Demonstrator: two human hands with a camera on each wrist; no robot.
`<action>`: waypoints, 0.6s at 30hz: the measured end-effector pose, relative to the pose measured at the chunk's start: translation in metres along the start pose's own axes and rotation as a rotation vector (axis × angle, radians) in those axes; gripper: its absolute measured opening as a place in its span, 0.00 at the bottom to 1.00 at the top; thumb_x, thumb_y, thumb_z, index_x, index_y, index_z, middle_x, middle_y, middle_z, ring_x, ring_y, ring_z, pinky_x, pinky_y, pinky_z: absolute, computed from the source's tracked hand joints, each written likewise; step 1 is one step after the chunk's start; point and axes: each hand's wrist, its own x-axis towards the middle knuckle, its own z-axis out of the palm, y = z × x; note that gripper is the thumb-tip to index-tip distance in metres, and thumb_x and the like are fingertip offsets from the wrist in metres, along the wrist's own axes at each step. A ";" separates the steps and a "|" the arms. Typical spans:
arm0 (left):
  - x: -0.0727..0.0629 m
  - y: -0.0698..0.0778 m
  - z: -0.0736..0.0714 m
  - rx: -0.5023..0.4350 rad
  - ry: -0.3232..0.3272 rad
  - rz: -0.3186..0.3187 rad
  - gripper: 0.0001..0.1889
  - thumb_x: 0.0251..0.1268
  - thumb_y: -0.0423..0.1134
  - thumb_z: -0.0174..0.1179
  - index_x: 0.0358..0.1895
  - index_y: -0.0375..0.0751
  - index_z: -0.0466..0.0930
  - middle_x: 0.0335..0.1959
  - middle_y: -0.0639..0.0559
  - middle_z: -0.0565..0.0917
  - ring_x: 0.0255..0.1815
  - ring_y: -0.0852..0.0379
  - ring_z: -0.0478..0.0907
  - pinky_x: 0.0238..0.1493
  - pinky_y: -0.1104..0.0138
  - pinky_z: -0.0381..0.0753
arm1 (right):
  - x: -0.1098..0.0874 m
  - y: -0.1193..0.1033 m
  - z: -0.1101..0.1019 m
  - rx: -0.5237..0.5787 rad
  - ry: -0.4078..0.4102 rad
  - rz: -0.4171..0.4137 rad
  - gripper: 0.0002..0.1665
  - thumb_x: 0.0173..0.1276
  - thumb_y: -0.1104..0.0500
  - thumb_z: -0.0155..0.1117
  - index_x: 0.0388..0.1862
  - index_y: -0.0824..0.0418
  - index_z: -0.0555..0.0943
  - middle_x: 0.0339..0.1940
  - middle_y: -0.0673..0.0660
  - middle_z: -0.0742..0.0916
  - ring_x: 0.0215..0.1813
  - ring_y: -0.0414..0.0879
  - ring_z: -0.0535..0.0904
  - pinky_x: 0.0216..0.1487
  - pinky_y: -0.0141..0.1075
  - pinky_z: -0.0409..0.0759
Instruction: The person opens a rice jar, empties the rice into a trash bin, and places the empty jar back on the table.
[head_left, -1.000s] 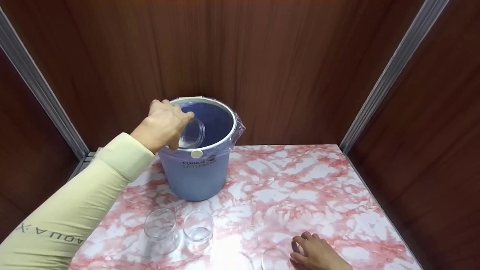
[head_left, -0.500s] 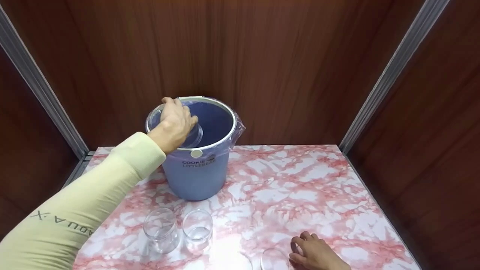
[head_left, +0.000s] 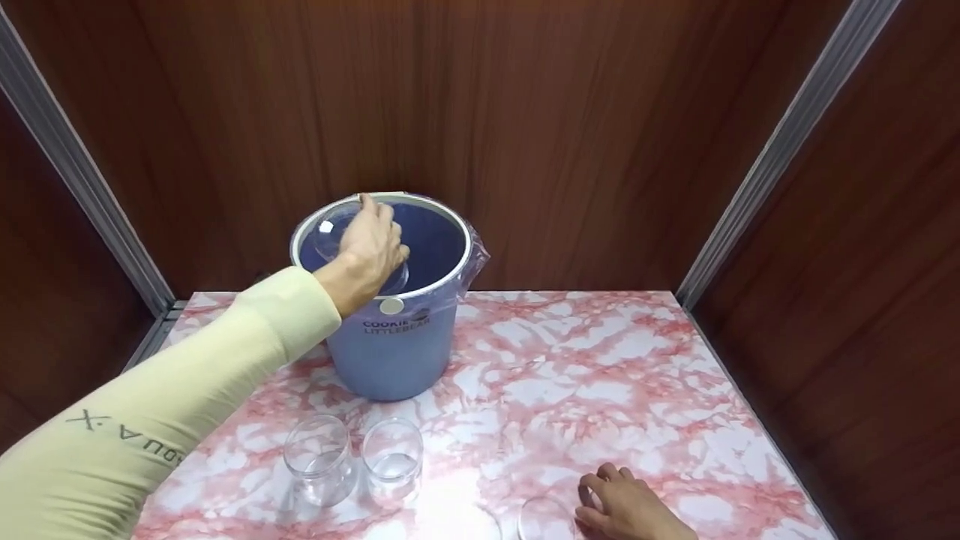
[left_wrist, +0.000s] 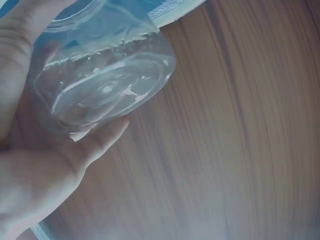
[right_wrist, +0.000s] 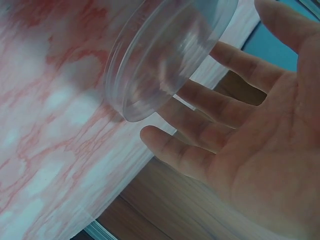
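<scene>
My left hand [head_left: 369,244] grips a clear plastic jar [left_wrist: 110,75] and holds it tipped over the mouth of the blue bucket [head_left: 394,360]. Beads of clear liquid show on the jar's inside in the left wrist view. At the front of the table, my right hand [head_left: 634,506] lies beside another clear round container [right_wrist: 170,55]. Its fingers are loosely spread and the thumb stands apart; whether the fingertips touch the container, I cannot tell. Two more clear jars, a left one [head_left: 319,454] and a right one [head_left: 392,454], stand upright in front of the bucket.
A thin clear bag [head_left: 474,262] lines the bucket and hangs over its white rim. The red-and-white marbled table [head_left: 577,375] is walled in by brown wood panels [head_left: 570,150] with metal corner strips. Part of another clear rim [head_left: 491,521] shows at the front edge.
My left hand has moved right and over the bucket's opening, turning the jar further over. The right hand and the standing jars have stayed in place.
</scene>
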 end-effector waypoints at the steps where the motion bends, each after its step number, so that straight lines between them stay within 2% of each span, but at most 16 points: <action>1: -0.001 -0.001 0.000 -0.007 0.002 0.006 0.21 0.68 0.38 0.54 0.64 0.52 0.73 0.62 0.40 0.77 0.66 0.35 0.68 0.68 0.40 0.64 | 0.000 -0.001 0.001 0.004 0.001 -0.002 0.18 0.66 0.40 0.61 0.42 0.51 0.79 0.39 0.49 0.74 0.36 0.44 0.67 0.31 0.38 0.67; 8: -0.007 -0.009 -0.003 -0.015 0.007 0.040 0.24 0.67 0.39 0.57 0.66 0.58 0.71 0.65 0.41 0.76 0.68 0.35 0.66 0.70 0.41 0.63 | 0.001 -0.003 0.003 0.009 0.015 -0.014 0.14 0.66 0.41 0.61 0.39 0.48 0.78 0.39 0.48 0.74 0.36 0.43 0.66 0.31 0.36 0.65; 12: -0.008 -0.008 -0.006 -0.009 0.013 0.055 0.23 0.68 0.39 0.56 0.65 0.58 0.71 0.65 0.42 0.76 0.68 0.36 0.67 0.71 0.42 0.62 | 0.002 -0.004 0.003 0.029 0.024 -0.007 0.12 0.65 0.43 0.62 0.37 0.47 0.77 0.38 0.48 0.73 0.35 0.43 0.64 0.31 0.34 0.63; 18: -0.007 -0.004 -0.006 -0.005 0.032 0.067 0.24 0.64 0.40 0.60 0.64 0.60 0.73 0.63 0.44 0.78 0.65 0.39 0.68 0.70 0.43 0.62 | 0.001 -0.003 0.003 0.067 -0.007 0.012 0.13 0.65 0.43 0.62 0.39 0.49 0.77 0.38 0.50 0.73 0.36 0.46 0.64 0.30 0.35 0.63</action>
